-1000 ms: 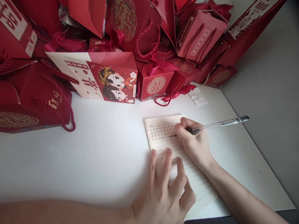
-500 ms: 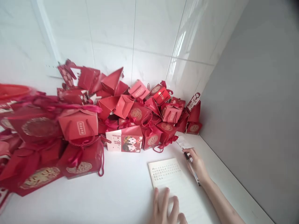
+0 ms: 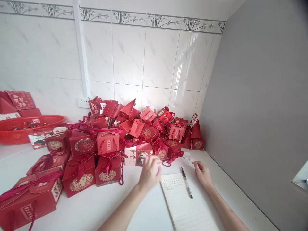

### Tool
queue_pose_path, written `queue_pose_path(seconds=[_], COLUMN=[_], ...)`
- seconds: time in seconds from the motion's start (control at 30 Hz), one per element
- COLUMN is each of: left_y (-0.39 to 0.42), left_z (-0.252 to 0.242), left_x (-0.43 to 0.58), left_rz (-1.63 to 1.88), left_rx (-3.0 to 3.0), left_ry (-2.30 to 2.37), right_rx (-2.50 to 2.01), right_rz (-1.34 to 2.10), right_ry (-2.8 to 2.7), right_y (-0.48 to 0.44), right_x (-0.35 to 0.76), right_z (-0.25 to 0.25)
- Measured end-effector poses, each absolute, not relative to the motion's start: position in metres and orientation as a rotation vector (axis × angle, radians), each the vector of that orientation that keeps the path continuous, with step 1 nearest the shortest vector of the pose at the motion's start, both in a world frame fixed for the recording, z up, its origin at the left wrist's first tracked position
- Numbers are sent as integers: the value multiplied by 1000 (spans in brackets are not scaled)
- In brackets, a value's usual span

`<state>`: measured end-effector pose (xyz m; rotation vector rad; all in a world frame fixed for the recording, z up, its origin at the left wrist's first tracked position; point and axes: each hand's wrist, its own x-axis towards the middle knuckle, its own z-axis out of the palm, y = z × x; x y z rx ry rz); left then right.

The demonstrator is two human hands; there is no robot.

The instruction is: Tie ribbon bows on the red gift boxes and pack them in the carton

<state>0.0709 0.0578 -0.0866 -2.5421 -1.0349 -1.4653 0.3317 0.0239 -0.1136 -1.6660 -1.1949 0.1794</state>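
My left hand [image 3: 151,170] is raised in front of a white and red gift box [image 3: 131,157] printed with cartoon faces. Its fingers are loosely bent and partly cover the box; whether they touch it I cannot tell. My right hand [image 3: 202,173] rests on the table with its fingers loosely stretched and nothing visible in them. Just beyond its fingertips lies a small pale slip of paper [image 3: 188,156]. Between my hands is an open lined notebook [image 3: 185,211] with rows of handwriting at the top. A black-and-clear pen [image 3: 187,184] lies across its page.
Red gift boxes [image 3: 83,178] with ribbons and cord handles are heaped along the tiled wall [image 3: 127,54] and to the left. A red plastic basin [image 3: 48,120] stands at the far left. A grey panel [image 3: 250,96] bounds the table [image 3: 144,205] on the right.
The pen has left my right hand and lies on the notebook. My left hand has lifted off the page and reached forward to the boxes. The view has tilted up and shifted left.
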Motion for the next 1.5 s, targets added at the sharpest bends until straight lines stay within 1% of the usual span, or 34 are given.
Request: queue_pose_path(seconds=[0.07, 0.13, 0.27, 0.37, 0.53, 0.67, 0.8, 0.93, 1.17, 1.5], left_y=[78, 94, 105, 98, 84, 84, 89, 88, 76, 77], left_z=[-75, -68, -69, -76, -83, -79, -77, -82, -86, -89], left_x=[50, 32, 18, 28, 47, 44, 40, 45, 59, 61], left_rz=[-1434, -1340, -1204, -1201, -1219, -1346, -1455, -1493, -1443, -1355], left_rx=[-2238, -2036, -1998, -2100, -2312, -2166, -1984, -2097, -2336, -2338], left_ry=[-1357, -1573, -1736, -1705, -1506, -1458, -1511, -1468, -1340, -1351], right_rx=[-1656, -1653, -1661, -1687, -1782, -1845, -1888, -1906, -1878, -1902], right_rz=[202, 230, 267, 287, 336, 369, 399, 388, 339, 403], right_ry=[-1172, -1153, -1134, -1133, -1142, -1120, -1108, -1121, -1167, -1150], right_y=[24, 25, 25, 25, 28, 30, 28, 28, 28, 28], right_x=[332, 333, 334, 335, 340, 343, 341, 341, 345, 344], right_z=[-113, -114, -116, -117, -119, -119, -116, -115, -118, -115])
